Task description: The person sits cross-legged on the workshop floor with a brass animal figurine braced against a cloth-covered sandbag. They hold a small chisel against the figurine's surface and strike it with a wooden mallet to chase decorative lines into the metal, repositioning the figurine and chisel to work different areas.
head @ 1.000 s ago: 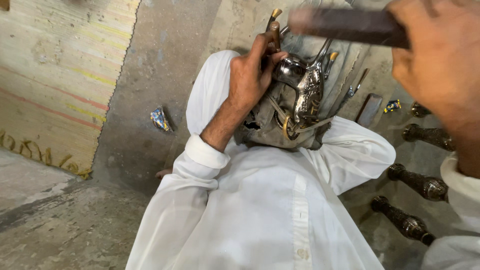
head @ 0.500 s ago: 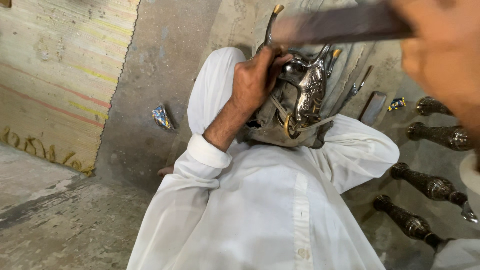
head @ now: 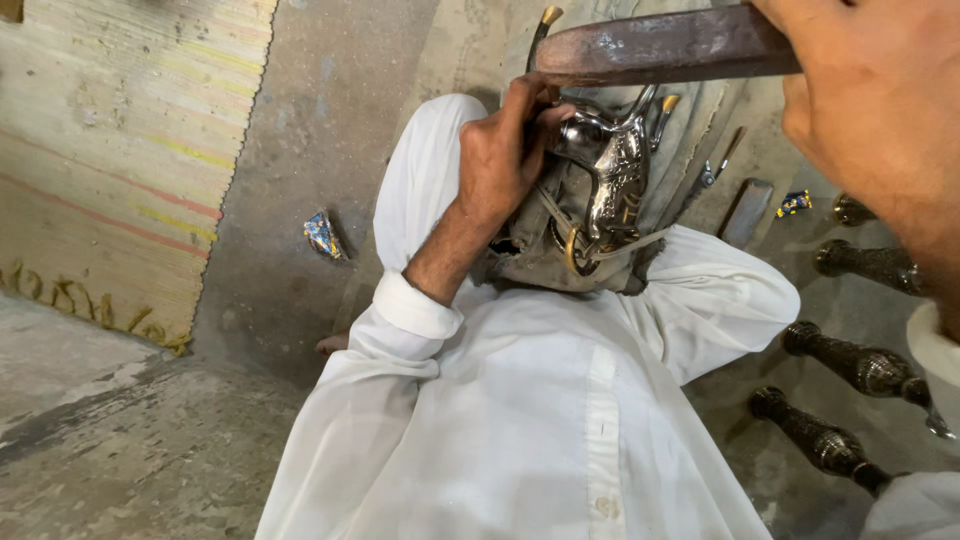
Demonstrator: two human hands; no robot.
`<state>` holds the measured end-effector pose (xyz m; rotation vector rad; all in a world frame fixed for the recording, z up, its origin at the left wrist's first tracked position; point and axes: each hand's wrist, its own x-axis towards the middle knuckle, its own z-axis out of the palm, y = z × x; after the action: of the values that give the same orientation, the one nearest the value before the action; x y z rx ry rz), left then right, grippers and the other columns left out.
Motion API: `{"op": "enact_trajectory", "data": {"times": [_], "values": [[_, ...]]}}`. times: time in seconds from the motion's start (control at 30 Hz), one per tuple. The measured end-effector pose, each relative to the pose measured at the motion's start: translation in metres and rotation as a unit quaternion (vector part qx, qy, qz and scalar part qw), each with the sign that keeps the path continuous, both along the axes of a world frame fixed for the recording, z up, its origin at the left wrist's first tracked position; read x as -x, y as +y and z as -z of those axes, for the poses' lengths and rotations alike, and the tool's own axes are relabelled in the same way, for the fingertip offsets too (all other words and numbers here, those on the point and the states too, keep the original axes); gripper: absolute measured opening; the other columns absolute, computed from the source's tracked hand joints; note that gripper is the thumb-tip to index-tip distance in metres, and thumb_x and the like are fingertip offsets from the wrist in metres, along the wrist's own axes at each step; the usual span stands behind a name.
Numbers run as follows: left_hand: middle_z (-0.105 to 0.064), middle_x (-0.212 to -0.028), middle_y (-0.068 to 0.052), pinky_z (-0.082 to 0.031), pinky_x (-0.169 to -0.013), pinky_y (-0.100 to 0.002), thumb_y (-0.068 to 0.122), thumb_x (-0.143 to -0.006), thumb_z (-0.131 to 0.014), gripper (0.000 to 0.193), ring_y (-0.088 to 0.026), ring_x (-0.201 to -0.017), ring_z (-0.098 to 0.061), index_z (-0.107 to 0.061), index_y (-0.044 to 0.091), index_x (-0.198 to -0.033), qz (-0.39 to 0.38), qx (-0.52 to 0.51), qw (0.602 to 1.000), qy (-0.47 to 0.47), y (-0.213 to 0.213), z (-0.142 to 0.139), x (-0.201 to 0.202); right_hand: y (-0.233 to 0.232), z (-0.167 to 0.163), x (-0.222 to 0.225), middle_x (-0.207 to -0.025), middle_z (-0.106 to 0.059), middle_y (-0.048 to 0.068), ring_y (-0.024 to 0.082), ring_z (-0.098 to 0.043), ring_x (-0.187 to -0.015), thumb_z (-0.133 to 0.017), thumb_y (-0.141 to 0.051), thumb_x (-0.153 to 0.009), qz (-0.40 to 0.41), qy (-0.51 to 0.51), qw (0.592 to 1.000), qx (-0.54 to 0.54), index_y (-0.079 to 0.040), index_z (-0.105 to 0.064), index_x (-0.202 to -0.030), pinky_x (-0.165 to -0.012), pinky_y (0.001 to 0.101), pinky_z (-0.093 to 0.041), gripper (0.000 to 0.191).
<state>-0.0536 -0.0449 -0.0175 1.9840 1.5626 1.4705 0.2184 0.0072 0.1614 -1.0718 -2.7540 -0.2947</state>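
My left hand (head: pixel 503 160) is closed around the upper end of a shiny, ornate silver metal piece (head: pixel 612 178). It presses the piece against a worn grey block (head: pixel 545 268) that rests between my knees. Whether a small tool is also pinched in the fingers is hidden. My right hand (head: pixel 880 110) is raised close to the camera. It grips a rusty, flat iron bar (head: pixel 660 45) held level just above the silver piece. My white sleeves and shirt (head: pixel 520 420) fill the lower view.
Several dark, engraved metal handles (head: pixel 860 365) lie on the concrete floor at the right. A flat metal slab (head: pixel 748 210) and thin tools lie beyond the block. Crumpled wrappers (head: pixel 322 235) lie on the floor, and a woven mat (head: pixel 110 150) covers the left.
The iron bar in my right hand has shifted slightly left and down toward the silver piece. My left hand has kept its grip in place.
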Motion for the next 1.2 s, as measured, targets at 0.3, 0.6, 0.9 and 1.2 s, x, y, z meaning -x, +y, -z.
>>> {"op": "enact_trajectory", "data": {"times": [0.3, 0.6, 0.9, 1.2], "values": [[-0.078, -0.098, -0.007, -0.062, -0.064, -0.030, 0.006, -0.100, -0.072, 0.027, -0.016, -0.075, -0.077, -0.056, 0.008, -0.122, 0.034, 0.001, 0.998, 0.056, -0.007, 0.012, 0.001, 0.002, 0.005, -0.008, -0.109, -0.067, 0.015, 0.032, -0.068, -0.094, -0.069, 0.010, -0.090, -0.019, 0.024, 0.999, 0.033, -0.004, -0.064, -0.133, -0.084, 0.0376, -0.055, 0.045], [-0.073, -0.082, -0.003, -0.059, -0.053, -0.029, 0.021, -0.103, -0.077, 0.026, -0.013, -0.066, -0.074, -0.056, 0.008, -0.112, 0.002, 0.030, 0.999, -0.013, -0.006, 0.016, -0.004, -0.010, -0.010, 0.010, -0.104, -0.064, 0.014, 0.027, -0.068, -0.088, -0.067, 0.008, -0.093, 0.008, 0.033, 0.998, 0.050, -0.002, -0.064, -0.130, -0.079, 0.0339, -0.054, 0.039], [-0.078, -0.103, -0.009, -0.064, -0.065, -0.031, 0.013, -0.100, -0.076, 0.039, -0.019, -0.083, -0.079, -0.056, 0.005, -0.133, -0.009, 0.014, 1.000, -0.007, -0.009, 0.010, 0.000, -0.010, -0.010, 0.010, -0.102, -0.067, 0.013, 0.027, -0.068, -0.086, -0.074, 0.004, -0.096, 0.020, 0.042, 0.999, 0.025, -0.006, -0.066, -0.130, -0.079, 0.0347, -0.056, 0.037], [-0.069, -0.073, -0.004, -0.057, -0.053, -0.033, 0.017, -0.103, -0.077, 0.024, -0.014, -0.057, -0.066, -0.057, 0.009, -0.114, -0.003, 0.040, 0.997, 0.066, -0.010, 0.022, -0.001, -0.020, -0.029, 0.023, -0.105, -0.067, 0.014, 0.030, -0.068, -0.086, -0.075, 0.005, -0.095, 0.005, -0.006, 0.999, 0.038, -0.005, -0.067, -0.127, -0.077, 0.0372, -0.055, 0.035]]}}
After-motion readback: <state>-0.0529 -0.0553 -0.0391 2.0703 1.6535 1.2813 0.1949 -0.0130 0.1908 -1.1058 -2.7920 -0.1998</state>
